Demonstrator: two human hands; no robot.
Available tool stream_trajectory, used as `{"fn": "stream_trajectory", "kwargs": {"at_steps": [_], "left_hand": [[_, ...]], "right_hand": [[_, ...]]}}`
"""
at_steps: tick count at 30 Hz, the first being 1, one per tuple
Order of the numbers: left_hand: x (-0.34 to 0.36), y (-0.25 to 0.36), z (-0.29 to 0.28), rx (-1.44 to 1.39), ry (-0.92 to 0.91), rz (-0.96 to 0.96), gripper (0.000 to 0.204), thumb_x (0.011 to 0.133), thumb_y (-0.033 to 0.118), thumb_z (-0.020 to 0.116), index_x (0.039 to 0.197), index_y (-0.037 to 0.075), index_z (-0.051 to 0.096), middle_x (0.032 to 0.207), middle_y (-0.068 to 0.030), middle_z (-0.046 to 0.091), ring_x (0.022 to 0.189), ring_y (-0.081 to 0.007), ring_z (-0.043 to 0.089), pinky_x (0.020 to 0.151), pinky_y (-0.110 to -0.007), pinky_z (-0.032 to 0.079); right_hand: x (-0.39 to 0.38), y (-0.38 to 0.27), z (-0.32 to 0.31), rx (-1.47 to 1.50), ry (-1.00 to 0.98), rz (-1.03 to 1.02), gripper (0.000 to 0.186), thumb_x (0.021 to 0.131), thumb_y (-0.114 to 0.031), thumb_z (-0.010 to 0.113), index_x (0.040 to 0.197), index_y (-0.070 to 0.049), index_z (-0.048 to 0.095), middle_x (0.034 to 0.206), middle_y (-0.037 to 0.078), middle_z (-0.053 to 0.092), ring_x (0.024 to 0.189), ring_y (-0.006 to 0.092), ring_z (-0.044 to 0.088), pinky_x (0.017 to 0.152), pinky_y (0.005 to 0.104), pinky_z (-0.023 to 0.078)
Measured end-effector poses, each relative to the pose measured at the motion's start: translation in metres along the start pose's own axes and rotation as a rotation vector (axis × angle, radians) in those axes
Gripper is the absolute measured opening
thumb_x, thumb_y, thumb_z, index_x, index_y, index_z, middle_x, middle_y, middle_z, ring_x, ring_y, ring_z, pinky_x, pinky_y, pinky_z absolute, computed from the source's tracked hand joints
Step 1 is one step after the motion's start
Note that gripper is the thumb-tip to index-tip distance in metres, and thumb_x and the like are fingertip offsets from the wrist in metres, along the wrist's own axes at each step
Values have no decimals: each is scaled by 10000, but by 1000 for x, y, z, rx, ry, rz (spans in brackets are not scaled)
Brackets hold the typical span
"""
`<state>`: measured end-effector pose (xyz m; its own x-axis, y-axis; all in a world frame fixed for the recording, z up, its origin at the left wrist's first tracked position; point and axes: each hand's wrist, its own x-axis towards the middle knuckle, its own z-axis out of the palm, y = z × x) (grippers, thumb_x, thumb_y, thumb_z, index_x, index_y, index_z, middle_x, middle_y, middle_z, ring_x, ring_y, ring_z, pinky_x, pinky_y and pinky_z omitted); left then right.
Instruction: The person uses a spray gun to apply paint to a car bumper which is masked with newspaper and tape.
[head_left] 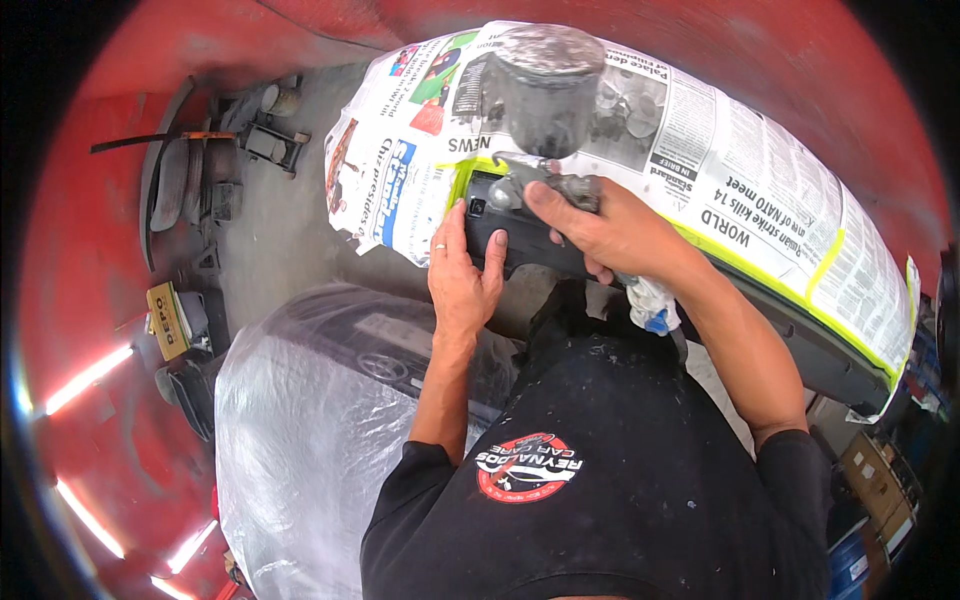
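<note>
A spray gun (578, 192) with a smeared, dark cup (548, 100) on top is gripped in my right hand (622, 228). It hangs over the left end of a long black car bumper (790, 300). My left hand (466, 275) lies on that same end, fingers stretched out and thumb apart, just left of the gun. Newspaper sheets (745, 150) cover the bumper's far side, edged with bright yellow masking tape (690, 237). Below my right hand hangs a crumpled whitish cloth (652, 303) with a blue patch; what holds it is hidden.
A car under clear plastic film (290, 430) stands close on my left. Loose car parts (175, 185) and a small wheeled stand (270, 145) sit at the far left, with a yellow-brown box (168, 320) nearer. Cardboard boxes (875, 480) stand at the right.
</note>
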<state>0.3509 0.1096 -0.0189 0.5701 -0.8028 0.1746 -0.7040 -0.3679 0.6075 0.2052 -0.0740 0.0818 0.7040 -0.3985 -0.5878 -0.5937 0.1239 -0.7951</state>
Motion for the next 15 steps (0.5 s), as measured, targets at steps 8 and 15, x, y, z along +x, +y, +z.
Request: {"fn": "stream_trajectory", "kwargs": {"at_steps": [8, 15], "left_hand": [[10, 5, -17, 100, -80, 69, 428, 964, 317, 760, 1277, 30, 708, 1353, -249, 639, 1160, -421, 662, 967, -482, 543], [28, 12, -14, 215, -94, 61, 402, 958, 397, 757, 1119, 33, 702, 1380, -289, 607, 1167, -456, 652, 923, -519, 550]], "right_hand": [[-31, -3, 3, 56, 74, -76, 882, 931, -781, 596, 1278, 29, 624, 726, 77, 629, 453, 150, 572, 438, 299, 502], [-121, 31, -54, 29, 292, 101, 720, 998, -730, 541, 1040, -24, 677, 838, 40, 692, 481, 96, 527, 431, 264, 426]]}}
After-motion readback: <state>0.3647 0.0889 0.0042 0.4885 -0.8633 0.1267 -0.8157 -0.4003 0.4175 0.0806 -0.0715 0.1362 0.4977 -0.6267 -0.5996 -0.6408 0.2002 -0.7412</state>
